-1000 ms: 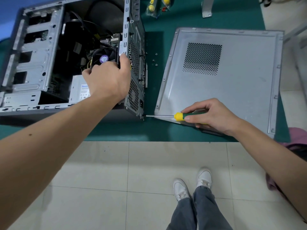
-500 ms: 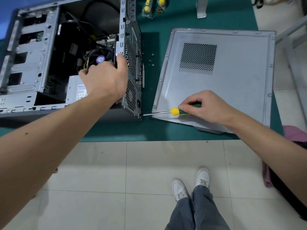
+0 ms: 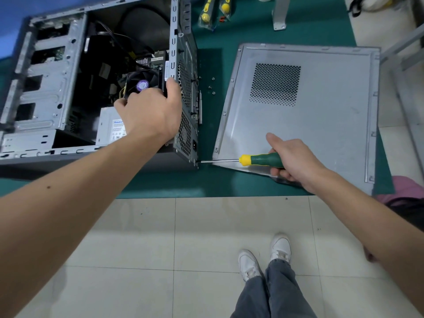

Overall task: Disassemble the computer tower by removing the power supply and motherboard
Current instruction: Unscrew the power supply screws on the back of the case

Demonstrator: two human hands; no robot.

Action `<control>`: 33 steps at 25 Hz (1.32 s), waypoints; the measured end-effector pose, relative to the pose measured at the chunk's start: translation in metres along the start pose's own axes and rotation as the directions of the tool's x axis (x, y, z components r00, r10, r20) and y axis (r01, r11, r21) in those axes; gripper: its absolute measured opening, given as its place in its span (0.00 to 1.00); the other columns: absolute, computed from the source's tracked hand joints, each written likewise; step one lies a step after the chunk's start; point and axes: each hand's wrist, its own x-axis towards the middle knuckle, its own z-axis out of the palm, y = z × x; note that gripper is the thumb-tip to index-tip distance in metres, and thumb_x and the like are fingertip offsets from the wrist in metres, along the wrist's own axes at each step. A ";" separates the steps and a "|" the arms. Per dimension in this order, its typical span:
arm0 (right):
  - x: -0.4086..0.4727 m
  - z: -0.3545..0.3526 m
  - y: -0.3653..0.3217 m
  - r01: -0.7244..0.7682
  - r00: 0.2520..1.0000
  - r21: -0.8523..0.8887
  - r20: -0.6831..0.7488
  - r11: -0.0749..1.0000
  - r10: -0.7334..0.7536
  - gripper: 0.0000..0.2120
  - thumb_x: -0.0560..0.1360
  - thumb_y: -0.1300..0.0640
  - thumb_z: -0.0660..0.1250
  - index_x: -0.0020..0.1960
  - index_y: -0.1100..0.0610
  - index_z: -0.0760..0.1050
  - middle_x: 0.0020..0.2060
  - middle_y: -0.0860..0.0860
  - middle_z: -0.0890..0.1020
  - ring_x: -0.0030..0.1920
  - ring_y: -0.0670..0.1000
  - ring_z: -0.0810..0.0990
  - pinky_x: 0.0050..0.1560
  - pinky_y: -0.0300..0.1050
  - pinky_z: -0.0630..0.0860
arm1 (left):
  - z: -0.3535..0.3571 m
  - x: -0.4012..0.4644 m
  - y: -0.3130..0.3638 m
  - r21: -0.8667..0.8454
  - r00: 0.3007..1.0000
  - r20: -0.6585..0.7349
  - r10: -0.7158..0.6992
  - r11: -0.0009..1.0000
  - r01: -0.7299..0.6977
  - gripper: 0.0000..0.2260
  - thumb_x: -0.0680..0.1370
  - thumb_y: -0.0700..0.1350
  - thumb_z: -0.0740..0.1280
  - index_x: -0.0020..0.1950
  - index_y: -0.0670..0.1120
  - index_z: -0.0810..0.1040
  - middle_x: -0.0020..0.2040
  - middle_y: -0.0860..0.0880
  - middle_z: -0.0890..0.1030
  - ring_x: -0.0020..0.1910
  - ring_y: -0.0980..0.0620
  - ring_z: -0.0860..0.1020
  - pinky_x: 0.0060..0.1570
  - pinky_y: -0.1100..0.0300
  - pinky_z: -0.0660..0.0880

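Since half a second ago the right hand (image 3: 296,160) has shifted its hold on the screwdriver (image 3: 259,159): the fingers were bunched over the handle near the yellow collar, and now they wrap the back of the green handle from below with the forefinger lifted off and pointing up-left. More of the handle shows. The shaft still runs level to the left, its tip at the lower rear corner of the computer tower (image 3: 91,88), right of centre in the frame.

The left hand (image 3: 149,111) has barely moved; it stays curled over the top edge of the tower's rear panel (image 3: 187,92), thumb pressed on the metal rim, fingers hooked inside near the cooler fan (image 3: 142,84) with its purple sticker. Below that hand the grey power supply (image 3: 110,129) sits in the bottom of the open case, still in place, and the motherboard lies in shadow behind the fan, too dark to make out.

The tower stands on a green mat (image 3: 206,184) that covers the bench across the upper half of the frame. To the right of it lies the removed side panel (image 3: 321,125), flat, its near corner overhanging the mat's edge. A few loose screws (image 3: 212,87) rest on the mat between tower and panel. At top centre lie two bagged yellow-handled tools (image 3: 214,12), and beside them a metal bracket (image 3: 280,17) stands upright. Pale floor tiles (image 3: 160,249) fill the lower frame, with the person's white shoes (image 3: 263,258) and jeans at bottom right.
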 end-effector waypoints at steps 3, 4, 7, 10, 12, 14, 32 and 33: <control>0.002 -0.008 0.001 0.338 0.932 -0.223 -0.058 0.915 -0.358 0.23 0.78 0.42 0.61 0.38 0.61 0.74 0.27 0.51 0.76 0.27 0.48 0.73 0.35 0.48 0.70 | 0.000 0.000 0.001 -0.005 1.000 0.008 -0.005 1.000 0.005 0.29 0.76 0.57 0.40 0.28 0.44 0.72 0.30 0.45 0.73 0.42 0.43 0.72 0.62 0.47 0.60; -0.001 -0.010 0.001 0.484 0.859 -0.228 -0.059 0.845 -0.508 0.17 0.78 0.47 0.65 0.39 0.60 0.74 0.30 0.50 0.75 0.30 0.46 0.73 0.38 0.46 0.70 | 0.000 -0.001 0.001 -0.009 1.000 0.006 -0.004 1.000 0.004 0.29 0.76 0.57 0.40 0.28 0.44 0.72 0.30 0.45 0.73 0.42 0.43 0.72 0.63 0.46 0.60; -0.006 -0.011 0.001 0.620 0.783 0.017 -0.068 0.784 -0.618 0.09 0.72 0.58 0.75 0.45 0.55 0.74 0.38 0.46 0.78 0.37 0.43 0.75 0.41 0.34 0.72 | -0.001 -0.001 -0.001 -0.019 1.000 0.013 -0.001 1.000 0.002 0.30 0.74 0.58 0.39 0.28 0.44 0.71 0.30 0.44 0.73 0.41 0.43 0.72 0.65 0.45 0.61; -0.003 -0.013 -0.001 0.379 0.925 0.050 0.025 0.924 -0.380 0.14 0.71 0.43 0.74 0.43 0.52 0.75 0.33 0.51 0.80 0.30 0.49 0.76 0.33 0.43 0.73 | -0.001 -0.001 0.000 -0.021 1.000 0.007 0.007 1.000 -0.007 0.30 0.74 0.58 0.38 0.28 0.44 0.71 0.30 0.44 0.73 0.42 0.42 0.73 0.64 0.45 0.61; 0.002 -0.018 -0.002 0.204 0.979 -0.179 0.063 0.962 -0.196 0.25 0.72 0.31 0.63 0.40 0.54 0.75 0.27 0.51 0.77 0.26 0.53 0.72 0.29 0.44 0.68 | -0.001 -0.001 -0.001 -0.020 1.000 0.009 0.007 1.000 -0.007 0.30 0.74 0.59 0.38 0.28 0.44 0.71 0.30 0.45 0.73 0.42 0.42 0.73 0.64 0.45 0.61; 0.004 -0.020 -0.002 0.284 0.958 -0.124 0.064 0.951 -0.278 0.18 0.74 0.38 0.67 0.40 0.53 0.75 0.29 0.48 0.75 0.32 0.52 0.71 0.33 0.44 0.67 | -0.001 -0.001 0.000 -0.017 1.000 0.010 0.006 1.000 -0.006 0.31 0.75 0.59 0.38 0.28 0.44 0.72 0.30 0.45 0.74 0.42 0.42 0.73 0.65 0.45 0.60; -0.005 -0.013 0.006 0.382 0.924 -0.231 0.065 0.895 -0.378 0.10 0.81 0.49 0.61 0.46 0.50 0.79 0.36 0.48 0.80 0.37 0.50 0.77 0.40 0.43 0.72 | -0.001 -0.004 0.001 -0.030 0.999 -0.034 -0.006 1.000 0.005 0.30 0.78 0.58 0.42 0.24 0.44 0.67 0.27 0.46 0.71 0.36 0.45 0.71 0.61 0.49 0.60; -0.005 -0.014 0.005 0.428 0.904 -0.135 0.037 0.894 -0.427 0.05 0.79 0.55 0.65 0.48 0.49 0.79 0.41 0.49 0.81 0.41 0.49 0.77 0.45 0.43 0.72 | -0.002 -0.004 0.001 -0.034 0.999 -0.035 -0.005 0.999 0.004 0.30 0.78 0.58 0.42 0.24 0.44 0.66 0.27 0.46 0.71 0.36 0.45 0.71 0.61 0.49 0.60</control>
